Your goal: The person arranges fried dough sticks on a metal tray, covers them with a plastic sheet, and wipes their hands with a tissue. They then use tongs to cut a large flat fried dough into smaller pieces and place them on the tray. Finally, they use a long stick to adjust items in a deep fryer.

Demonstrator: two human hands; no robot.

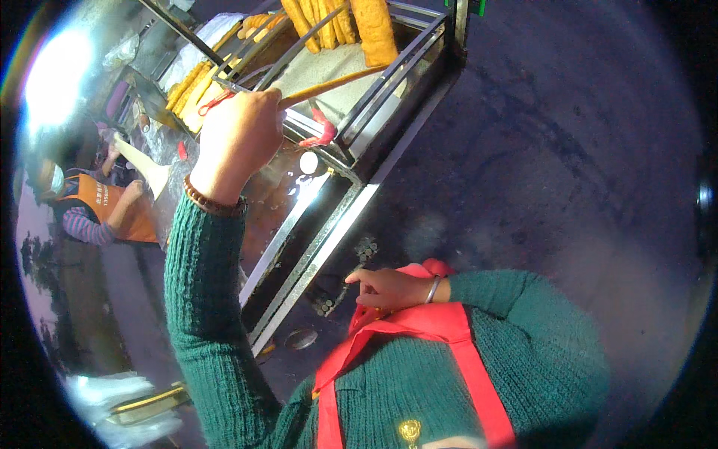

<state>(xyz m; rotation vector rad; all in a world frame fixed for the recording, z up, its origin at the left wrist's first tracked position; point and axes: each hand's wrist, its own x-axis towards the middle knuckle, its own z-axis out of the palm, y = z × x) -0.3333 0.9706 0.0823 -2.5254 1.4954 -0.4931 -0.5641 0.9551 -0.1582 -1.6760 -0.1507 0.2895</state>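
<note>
My left hand [241, 137], with a beaded bracelet at its wrist, grips a long wooden stick [336, 84], probably cooking chopsticks. The stick reaches right across a metal draining rack [359, 134]. Its far tip lies just below a wide fried dough piece [376, 33]. Several fried dough sticks [322, 25] stand beside that piece in the rack. Beneath my left hand is a pan of dark, shiny liquid [275, 185]. My right hand [387, 289] rests before my red apron [426, 322], index finger extended and others loosely curled, with nothing visible in it.
A person in an orange apron [115, 205] stands at left, holding a stretched strip of pale dough [143, 163]. More fried dough sticks [190, 87] lie beyond the rack. A pink-red strip [323, 129] hangs at the rack's corner. The cart's metal edge [325, 247] runs diagonally before me.
</note>
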